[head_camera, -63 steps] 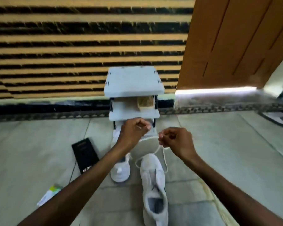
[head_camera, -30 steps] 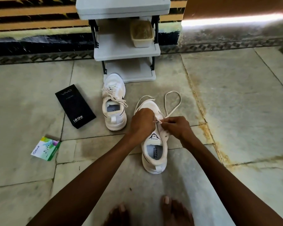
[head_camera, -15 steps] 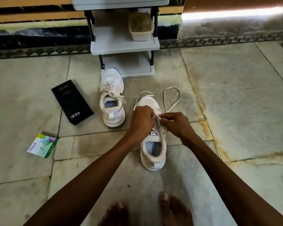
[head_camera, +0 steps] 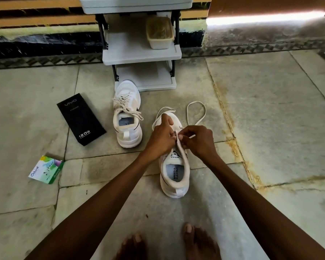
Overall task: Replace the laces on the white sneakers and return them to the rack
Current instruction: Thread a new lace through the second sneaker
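Stone floor tiles (head_camera: 270, 109) hold the near white sneaker (head_camera: 174, 171); left hand (head_camera: 161, 136) and right hand (head_camera: 199, 140), fingers curled, both pinch its lace (head_camera: 196, 113) at the eyelets; laced sneaker (head_camera: 128, 117) stands far-left, before the rack (head_camera: 141, 53)

Rack (head_camera: 129, 46) at back — far sneaker (head_camera: 127, 117) just before it, near sneaker (head_camera: 175, 175) rightward, box (head_camera: 81, 119) left.

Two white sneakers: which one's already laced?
The sneaker by the rack, beside the black box: laces criss-crossed. The other sneaker, under left hand and right hand, trails a loose lace.
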`<state>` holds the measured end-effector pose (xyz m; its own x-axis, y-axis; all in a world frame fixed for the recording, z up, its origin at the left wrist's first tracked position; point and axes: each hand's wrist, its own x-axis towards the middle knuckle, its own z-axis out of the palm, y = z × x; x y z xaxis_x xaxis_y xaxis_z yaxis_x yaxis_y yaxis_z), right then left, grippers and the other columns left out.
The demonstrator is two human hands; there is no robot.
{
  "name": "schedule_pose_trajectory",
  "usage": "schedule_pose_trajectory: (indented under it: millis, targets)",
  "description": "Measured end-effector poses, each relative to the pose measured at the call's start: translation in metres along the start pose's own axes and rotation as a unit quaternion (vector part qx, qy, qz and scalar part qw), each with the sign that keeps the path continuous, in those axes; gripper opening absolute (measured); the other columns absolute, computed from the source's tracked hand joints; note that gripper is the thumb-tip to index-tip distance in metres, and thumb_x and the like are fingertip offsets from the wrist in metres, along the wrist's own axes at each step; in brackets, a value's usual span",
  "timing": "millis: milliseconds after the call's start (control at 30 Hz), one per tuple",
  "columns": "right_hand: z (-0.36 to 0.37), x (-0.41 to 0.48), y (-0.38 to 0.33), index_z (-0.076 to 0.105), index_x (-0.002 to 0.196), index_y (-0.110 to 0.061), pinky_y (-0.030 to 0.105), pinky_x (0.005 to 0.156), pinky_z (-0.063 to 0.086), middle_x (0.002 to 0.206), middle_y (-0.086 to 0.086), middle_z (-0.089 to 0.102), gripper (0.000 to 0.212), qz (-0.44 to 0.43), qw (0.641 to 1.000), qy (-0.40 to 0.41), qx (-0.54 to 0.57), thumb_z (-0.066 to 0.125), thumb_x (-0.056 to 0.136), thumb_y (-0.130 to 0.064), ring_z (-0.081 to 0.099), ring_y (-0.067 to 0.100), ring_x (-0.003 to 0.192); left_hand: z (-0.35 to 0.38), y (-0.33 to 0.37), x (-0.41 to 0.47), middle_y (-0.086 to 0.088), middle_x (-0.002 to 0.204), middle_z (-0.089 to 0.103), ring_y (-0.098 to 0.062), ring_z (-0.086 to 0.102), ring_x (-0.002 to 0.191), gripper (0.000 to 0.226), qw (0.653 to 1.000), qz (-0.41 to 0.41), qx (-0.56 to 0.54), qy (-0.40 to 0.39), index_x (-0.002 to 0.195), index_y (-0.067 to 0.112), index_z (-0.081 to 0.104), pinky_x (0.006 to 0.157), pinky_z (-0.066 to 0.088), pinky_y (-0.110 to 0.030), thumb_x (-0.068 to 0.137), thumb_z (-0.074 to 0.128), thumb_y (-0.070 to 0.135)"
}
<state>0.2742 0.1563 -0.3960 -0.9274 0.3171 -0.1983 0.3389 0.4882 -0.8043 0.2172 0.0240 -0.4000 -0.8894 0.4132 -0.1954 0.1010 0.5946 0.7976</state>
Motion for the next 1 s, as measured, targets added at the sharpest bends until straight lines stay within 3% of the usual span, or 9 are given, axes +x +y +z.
schedule_pose_trajectory:
  millis: [233,333,400,467,533,600,667,833,1000]
  targets:
    - [-0.011,0.014,-0.009,0.072,0.073,-0.016,0.045,0.070,0.060,0.075,0.001,0.072,0.018,0.014,0.985,0.132,0.107,0.067,0.081,0.000,0.069,0.016,0.069,-0.001,-0.009,0.003,0.003,0.080,0.058,-0.009,0.055,0.070,0.046,0.999,-0.012,-0.011,-0.048,0.109,0.019,0.036,0.059,0.039,-0.013,0.081,0.071,0.011]
    - [-0.045,0.023,-0.045,0.056,0.078,-0.011,0.036,0.068,0.059,0.085,0.010,0.066,0.025,0.059,0.872,0.115,0.471,0.049,0.090,0.009,0.066,0.018,0.069,-0.002,-0.009,0.002,0.004,0.085,0.058,-0.009,0.056,0.076,0.047,0.999,-0.015,-0.009,-0.050,0.108,0.021,0.038,0.058,0.037,-0.010,0.079,0.073,0.012]
    - [-0.066,0.025,-0.062,0.050,0.078,-0.012,0.023,0.052,0.047,0.077,0.005,0.061,0.029,0.057,0.822,0.072,0.563,0.039,0.088,0.013,0.055,0.011,0.056,-0.002,-0.007,0.002,0.003,0.085,0.057,-0.012,0.057,0.078,0.046,0.998,-0.013,-0.001,-0.059,0.111,0.020,0.040,0.059,0.039,-0.012,0.080,0.072,0.010]
    - [-0.071,0.025,-0.063,0.053,0.079,-0.014,0.019,0.047,0.035,0.068,0.001,0.061,0.029,0.045,0.917,0.030,0.395,0.040,0.086,0.011,0.047,0.008,0.051,-0.003,-0.004,0.002,0.001,0.087,0.057,-0.013,0.057,0.078,0.046,0.998,-0.013,0.005,-0.068,0.117,0.015,0.043,0.058,0.040,-0.011,0.080,0.070,0.006]
    - [-0.056,0.023,-0.048,0.064,0.084,-0.016,0.023,0.055,0.041,0.075,0.002,0.068,0.020,0.040,0.998,-0.038,0.036,0.050,0.091,-0.004,0.056,0.009,0.059,-0.003,-0.003,0.000,-0.003,0.091,0.059,-0.013,0.056,0.080,0.045,0.998,-0.007,0.009,-0.068,0.120,0.012,0.049,0.057,0.039,-0.005,0.081,0.069,0.003]
    - [-0.033,0.019,-0.025,0.070,0.094,-0.016,0.028,0.069,0.047,0.094,0.009,0.070,0.017,0.044,0.963,-0.128,-0.233,0.058,0.095,-0.028,0.065,0.021,0.082,-0.003,-0.004,-0.001,-0.003,0.090,0.058,-0.015,0.057,0.083,0.043,0.998,-0.001,0.009,-0.059,0.119,0.011,0.054,0.058,0.038,-0.005,0.081,0.070,0.004]
    - [-0.017,0.015,-0.013,0.071,0.094,-0.015,0.031,0.073,0.047,0.099,0.012,0.069,0.026,0.029,0.939,-0.139,-0.314,0.060,0.093,-0.038,0.065,0.030,0.093,-0.003,-0.003,-0.002,0.000,0.086,0.056,-0.017,0.057,0.083,0.041,0.999,0.000,0.009,-0.046,0.118,0.011,0.056,0.058,0.035,-0.010,0.080,0.072,0.005]
    - [-0.039,0.014,-0.041,0.073,0.071,-0.020,0.028,0.073,0.046,0.078,-0.001,0.070,0.024,-0.015,0.997,-0.063,0.043,0.063,0.091,-0.011,0.060,0.012,0.074,-0.003,0.000,-0.004,0.000,0.087,0.058,-0.002,0.055,0.072,0.041,0.999,0.001,0.005,-0.044,0.118,0.007,0.056,0.058,0.038,0.001,0.081,0.069,-0.003]
    - [-0.083,0.010,-0.095,0.055,0.073,-0.016,0.032,0.077,0.056,0.092,0.004,0.065,0.031,-0.064,0.890,-0.076,0.445,0.043,0.098,-0.003,0.063,0.017,0.086,0.004,-0.002,-0.003,0.002,0.085,0.065,-0.013,0.062,0.082,0.040,1.000,-0.001,0.014,-0.006,0.118,0.015,0.064,0.071,0.041,-0.011,0.081,0.067,0.000]
